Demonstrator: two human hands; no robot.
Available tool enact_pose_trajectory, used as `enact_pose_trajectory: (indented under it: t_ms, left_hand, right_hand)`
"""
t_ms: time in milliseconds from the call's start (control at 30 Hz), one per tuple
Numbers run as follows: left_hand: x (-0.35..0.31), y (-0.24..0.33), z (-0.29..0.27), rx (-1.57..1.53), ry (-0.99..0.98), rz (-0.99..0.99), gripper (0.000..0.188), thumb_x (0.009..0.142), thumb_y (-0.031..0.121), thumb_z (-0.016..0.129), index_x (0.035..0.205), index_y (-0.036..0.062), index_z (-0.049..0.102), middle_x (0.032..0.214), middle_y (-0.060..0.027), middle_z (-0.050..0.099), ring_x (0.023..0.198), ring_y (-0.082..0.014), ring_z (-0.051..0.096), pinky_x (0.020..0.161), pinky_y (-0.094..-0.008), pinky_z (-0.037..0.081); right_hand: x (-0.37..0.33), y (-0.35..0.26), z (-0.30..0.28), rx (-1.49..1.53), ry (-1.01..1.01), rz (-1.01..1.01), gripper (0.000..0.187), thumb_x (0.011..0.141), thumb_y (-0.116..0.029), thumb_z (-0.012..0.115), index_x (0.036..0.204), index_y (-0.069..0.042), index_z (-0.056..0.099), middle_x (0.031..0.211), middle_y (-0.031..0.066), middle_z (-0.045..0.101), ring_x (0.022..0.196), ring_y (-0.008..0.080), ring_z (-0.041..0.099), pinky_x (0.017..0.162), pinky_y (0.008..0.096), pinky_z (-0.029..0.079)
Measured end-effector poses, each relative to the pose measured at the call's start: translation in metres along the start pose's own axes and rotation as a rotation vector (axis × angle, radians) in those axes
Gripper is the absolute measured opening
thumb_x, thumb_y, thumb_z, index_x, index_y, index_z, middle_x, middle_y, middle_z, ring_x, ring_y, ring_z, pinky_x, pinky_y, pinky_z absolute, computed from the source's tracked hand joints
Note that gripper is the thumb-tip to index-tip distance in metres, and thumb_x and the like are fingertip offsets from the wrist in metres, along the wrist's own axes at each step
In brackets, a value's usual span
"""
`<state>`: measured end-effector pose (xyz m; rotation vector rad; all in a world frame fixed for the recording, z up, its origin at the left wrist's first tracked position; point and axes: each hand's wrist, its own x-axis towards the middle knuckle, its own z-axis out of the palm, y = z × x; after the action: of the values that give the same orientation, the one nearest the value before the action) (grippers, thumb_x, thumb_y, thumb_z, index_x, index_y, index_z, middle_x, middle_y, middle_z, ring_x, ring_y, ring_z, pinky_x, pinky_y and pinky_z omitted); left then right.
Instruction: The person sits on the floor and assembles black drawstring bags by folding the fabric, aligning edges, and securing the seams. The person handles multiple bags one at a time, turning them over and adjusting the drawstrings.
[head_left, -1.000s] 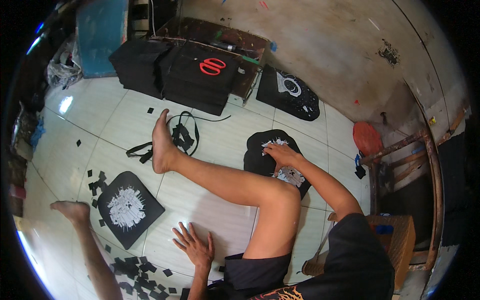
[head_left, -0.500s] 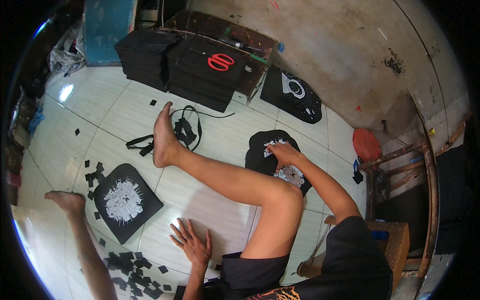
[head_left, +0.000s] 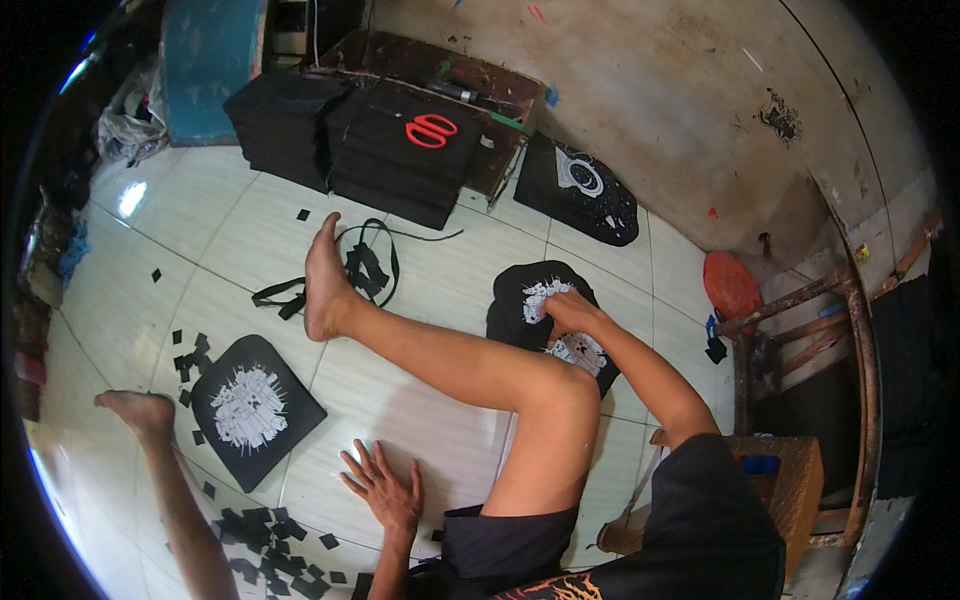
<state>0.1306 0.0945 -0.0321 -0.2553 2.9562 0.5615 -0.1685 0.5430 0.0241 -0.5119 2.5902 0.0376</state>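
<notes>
Left hand flat on the white tiled floor, fingers spread wide, palm down, holding nothing. Just left of it, a scatter of small black fabric scraps on the tiles. Further left, a black printed panel with a white graphic lies flat, more scraps near its upper left corner. Person sits low, black shorts, right leg bent with knee up, foot planted on the floor; left leg stretched out to the left, foot near the printed panel.

Right hand reaches past the knee onto a black printed piece with white graphic, lying on the floor right of the shin. Fingers curled down on the print, touching it; whether it pinches the fabric or just presses, cannot tell.

Beside the right foot, a tangle of black straps on the tiles. Right side: wooden stool and a rusty metal frame, red bag near the wall.

Farther back, stacks of folded black fabric in front of a low wooden crate, red scissors lying on top of the stack. Another black printed piece lies at the foot of the stained wall. Blue panel at far left.
</notes>
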Motion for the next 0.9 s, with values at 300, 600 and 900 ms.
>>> enact_pose_trajectory:
  t_ms: [300, 600, 900]
  left_hand:
    - [-0.001, -0.003, 0.004, -0.029, 0.012, 0.015, 0.083, 0.105, 0.049, 0.063, 0.165, -0.004, 0.039, 0.182, -0.0244, 0.012, 0.168, -0.0495, -0.001, 0.132, -0.0705, 0.002]
    - [-0.001, -0.005, 0.009, -0.017, 0.054, 0.039, 0.085, 0.102, 0.048, 0.065, 0.164, -0.0044, 0.039, 0.182, -0.0257, 0.012, 0.168, -0.0513, 0.0, 0.131, -0.0708, 0.002]
    - [-0.001, -0.003, 0.013, -0.001, 0.065, 0.038, 0.084, 0.104, 0.049, 0.063, 0.165, -0.0045, 0.041, 0.182, -0.025, 0.013, 0.168, -0.051, -0.001, 0.132, -0.069, 0.0]
  right_hand:
    - [0.026, 0.033, -0.038, -0.083, 0.162, 0.064, 0.067, 0.061, -0.035, 0.104, 0.115, -0.004, 0.08, 0.117, 0.0138, 0.074, 0.122, 0.0366, 0.066, 0.106, 0.0489, 0.052]
    - [0.017, -0.016, -0.005, 0.022, 0.519, 0.241, 0.094, 0.078, -0.037, 0.097, 0.153, -0.004, 0.053, 0.143, 0.0276, 0.055, 0.139, 0.0482, 0.05, 0.115, 0.0595, 0.046]
    - [0.008, -0.093, 0.016, 0.128, 0.173, 0.34, 0.094, 0.09, -0.045, 0.083, 0.158, 0.004, 0.04, 0.142, 0.0459, 0.049, 0.13, 0.0601, 0.059, 0.103, 0.0591, 0.059]
